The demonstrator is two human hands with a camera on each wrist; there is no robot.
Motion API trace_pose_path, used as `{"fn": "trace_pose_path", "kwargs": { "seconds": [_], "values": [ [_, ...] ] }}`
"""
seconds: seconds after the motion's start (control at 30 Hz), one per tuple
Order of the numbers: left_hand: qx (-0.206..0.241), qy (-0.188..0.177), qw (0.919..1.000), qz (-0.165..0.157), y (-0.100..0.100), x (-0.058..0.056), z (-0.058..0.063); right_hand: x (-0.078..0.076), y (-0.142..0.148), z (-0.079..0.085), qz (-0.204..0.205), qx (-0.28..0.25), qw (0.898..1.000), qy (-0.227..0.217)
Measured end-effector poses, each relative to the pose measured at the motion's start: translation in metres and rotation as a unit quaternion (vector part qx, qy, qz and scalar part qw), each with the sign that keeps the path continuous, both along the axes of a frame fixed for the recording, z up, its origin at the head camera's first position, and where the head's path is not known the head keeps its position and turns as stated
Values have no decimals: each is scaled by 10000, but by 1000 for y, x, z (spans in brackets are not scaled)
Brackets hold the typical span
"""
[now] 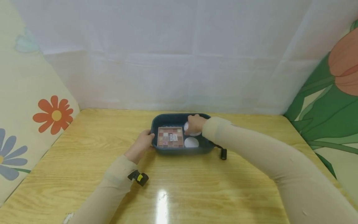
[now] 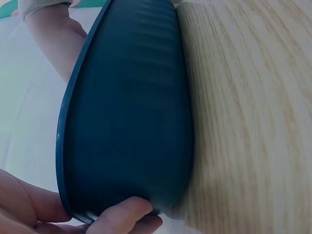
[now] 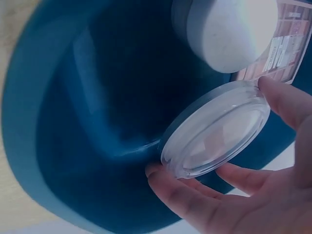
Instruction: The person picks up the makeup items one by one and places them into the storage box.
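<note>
A dark blue, deep tray (image 1: 183, 151) with rounded corners stands on the table. My left hand (image 1: 141, 143) grips its left end; in the left wrist view, fingers (image 2: 122, 217) press the outer wall near the rim. Over the tray's right half, my right hand (image 1: 196, 123) holds a round, clear-edged container (image 3: 217, 134) by its edge, thumb on one side and fingers on the other, tilted inside the tray. Beside it stands a white round-topped container (image 3: 234, 34). At the tray's left lies a square palette (image 1: 170, 137) with a checked pattern and white lettering.
The wood-grain table (image 1: 184, 189) runs around the tray. Behind it hangs a white cloth (image 1: 179, 62). Flower-printed panels (image 1: 19, 93) stand at both sides. A black wrist camera (image 1: 139, 177) sits on the left sleeve, and a small black piece (image 1: 223, 154) hangs below the right wrist.
</note>
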State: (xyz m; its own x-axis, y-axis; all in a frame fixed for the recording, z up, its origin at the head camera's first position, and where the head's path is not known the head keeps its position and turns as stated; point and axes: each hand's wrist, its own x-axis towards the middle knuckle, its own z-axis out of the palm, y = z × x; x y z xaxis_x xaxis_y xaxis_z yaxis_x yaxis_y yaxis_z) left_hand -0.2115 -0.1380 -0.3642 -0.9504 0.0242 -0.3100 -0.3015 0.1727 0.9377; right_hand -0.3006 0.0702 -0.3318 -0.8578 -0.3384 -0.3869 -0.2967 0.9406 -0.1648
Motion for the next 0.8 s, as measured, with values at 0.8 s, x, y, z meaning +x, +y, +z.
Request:
{"fn": "trace_pose_path", "kwargs": {
  "seconds": [0.8],
  "values": [
    [-102, -11, 9999, 8, 0, 0, 0, -4, -14, -6, 83, 570, 9983, -12]
  ]
}}
